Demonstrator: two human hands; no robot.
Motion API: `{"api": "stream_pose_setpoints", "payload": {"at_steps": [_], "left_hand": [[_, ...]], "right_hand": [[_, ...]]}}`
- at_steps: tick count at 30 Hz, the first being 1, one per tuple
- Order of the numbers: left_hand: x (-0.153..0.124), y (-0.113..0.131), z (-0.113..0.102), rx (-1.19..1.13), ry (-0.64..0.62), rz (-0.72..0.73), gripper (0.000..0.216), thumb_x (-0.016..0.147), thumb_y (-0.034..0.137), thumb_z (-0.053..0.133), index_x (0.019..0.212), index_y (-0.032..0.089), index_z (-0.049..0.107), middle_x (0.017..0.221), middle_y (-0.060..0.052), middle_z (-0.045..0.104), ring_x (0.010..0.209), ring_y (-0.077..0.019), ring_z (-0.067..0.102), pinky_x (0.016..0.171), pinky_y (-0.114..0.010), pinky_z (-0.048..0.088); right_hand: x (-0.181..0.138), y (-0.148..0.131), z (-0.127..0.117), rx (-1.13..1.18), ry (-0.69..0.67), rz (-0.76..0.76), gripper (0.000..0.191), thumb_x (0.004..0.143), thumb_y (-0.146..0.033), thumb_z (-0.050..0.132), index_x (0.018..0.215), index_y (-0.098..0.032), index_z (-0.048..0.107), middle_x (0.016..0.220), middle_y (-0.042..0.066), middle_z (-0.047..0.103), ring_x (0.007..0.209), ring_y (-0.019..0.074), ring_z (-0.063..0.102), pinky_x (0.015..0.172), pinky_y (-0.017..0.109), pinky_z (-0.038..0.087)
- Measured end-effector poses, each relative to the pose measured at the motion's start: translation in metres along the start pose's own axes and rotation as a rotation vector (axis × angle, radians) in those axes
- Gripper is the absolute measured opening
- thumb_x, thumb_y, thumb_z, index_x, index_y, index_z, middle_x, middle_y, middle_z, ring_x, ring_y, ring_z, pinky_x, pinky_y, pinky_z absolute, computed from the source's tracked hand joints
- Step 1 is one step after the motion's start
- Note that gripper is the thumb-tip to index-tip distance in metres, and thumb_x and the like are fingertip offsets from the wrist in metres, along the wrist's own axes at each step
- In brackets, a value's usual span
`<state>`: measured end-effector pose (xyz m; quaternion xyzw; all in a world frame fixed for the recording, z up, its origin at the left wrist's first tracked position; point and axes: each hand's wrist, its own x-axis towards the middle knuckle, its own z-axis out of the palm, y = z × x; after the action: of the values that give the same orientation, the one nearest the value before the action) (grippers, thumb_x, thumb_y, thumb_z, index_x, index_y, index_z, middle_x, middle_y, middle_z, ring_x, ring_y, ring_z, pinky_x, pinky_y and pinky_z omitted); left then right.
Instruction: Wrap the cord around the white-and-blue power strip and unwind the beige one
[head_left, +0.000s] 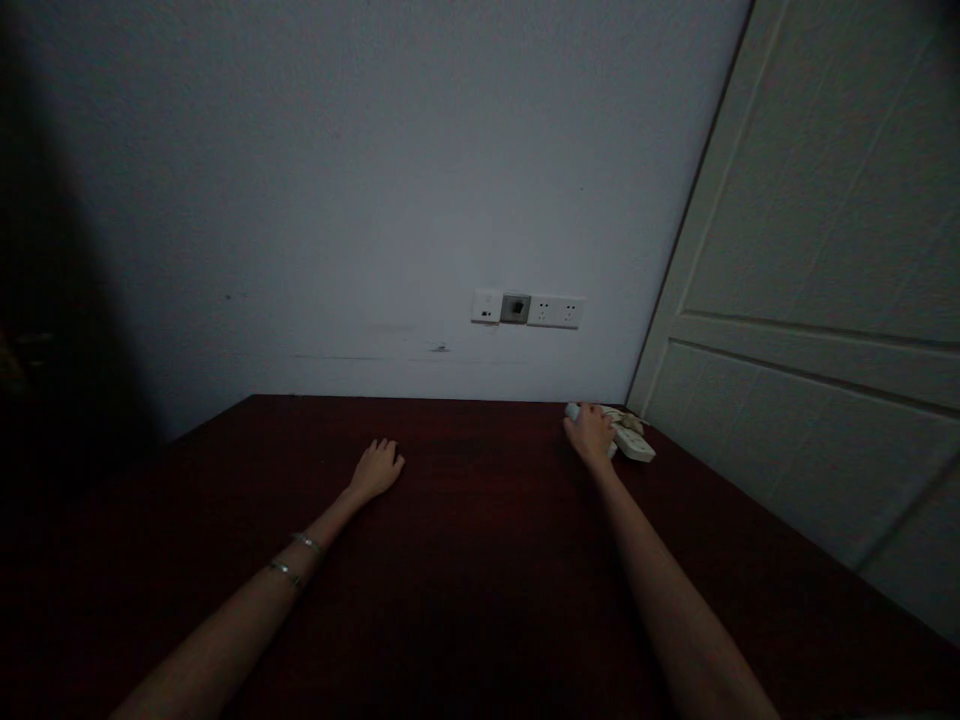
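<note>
Passage is left across the middle of the table top (487, 580); the far side is closed by the wall (337, 200); the right corner is taken by a power strip (636, 447).

I am looking at a dark red table (480, 600); a white power strip (636, 447) is lying at the table's far right corner.

Two hands on a dark red-brown wooden table (480, 570).
We see the left hand (377, 468) lying palm down on the bare wood, two thin silver bangles (298, 556) on its wrist; the right hand (590, 435) rests on a white oblong plastic device (636, 447) in the far right corner, beside a white panelled door (817, 250). A row of white wall sockets (529, 309) sits on the pale wall (337, 180) above.
</note>
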<state>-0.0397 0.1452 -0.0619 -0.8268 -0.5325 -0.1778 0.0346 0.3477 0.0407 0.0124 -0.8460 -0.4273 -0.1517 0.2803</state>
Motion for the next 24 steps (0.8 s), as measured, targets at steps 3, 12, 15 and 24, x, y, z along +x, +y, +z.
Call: {"api": "stream_pose_setpoints", "payload": {"at_steps": [3, 12, 15, 24], "left_hand": [[0.001, 0.000, 0.000, -0.001, -0.006, 0.006, 0.038, 0.086, 0.027, 0.036, 0.112, 0.007, 0.055, 0.122, -0.019, 0.054, 0.119, -0.0288, 0.045, 0.102, -0.041, 0.028], [-0.003, 0.005, -0.009, -0.090, -0.062, -0.045, 0.042, 0.084, 0.027, 0.038, 0.116, 0.001, 0.052, 0.129, -0.023, 0.047, 0.126, -0.0317, 0.037, 0.106, -0.041, 0.022], [0.001, 0.004, -0.019, -0.189, -0.107, -0.077, 0.038, 0.080, 0.025, 0.045, 0.111, 0.006, 0.056, 0.124, -0.019, 0.053, 0.120, -0.0281, 0.044, 0.103, -0.036, 0.029], [0.045, 0.022, -0.065, -0.682, -0.110, -0.280, 0.028, 0.076, 0.026, 0.049, 0.096, 0.010, 0.061, 0.104, -0.014, 0.064, 0.099, -0.0248, 0.058, 0.082, -0.029, 0.045]], "right_hand": [[0.008, 0.024, -0.001, -0.050, 0.001, 0.097, 0.045, 0.083, -0.038, 0.047, 0.116, -0.008, 0.050, 0.117, 0.023, 0.051, 0.114, 0.0386, 0.043, 0.085, 0.053, 0.038], [0.012, 0.054, 0.026, -0.040, -0.148, 0.237, 0.063, 0.079, -0.053, 0.047, 0.119, -0.005, 0.048, 0.113, 0.025, 0.054, 0.105, 0.0364, 0.054, 0.081, 0.045, 0.045], [0.014, 0.059, 0.032, -0.015, -0.198, 0.224, 0.062, 0.080, -0.048, 0.048, 0.121, -0.002, 0.045, 0.111, 0.026, 0.056, 0.106, 0.0338, 0.056, 0.082, 0.041, 0.045], [0.026, 0.049, 0.026, 0.047, -0.185, 0.128, 0.055, 0.084, -0.045, 0.040, 0.109, 0.002, 0.056, 0.105, 0.028, 0.060, 0.100, 0.0342, 0.058, 0.079, 0.039, 0.044]]}}
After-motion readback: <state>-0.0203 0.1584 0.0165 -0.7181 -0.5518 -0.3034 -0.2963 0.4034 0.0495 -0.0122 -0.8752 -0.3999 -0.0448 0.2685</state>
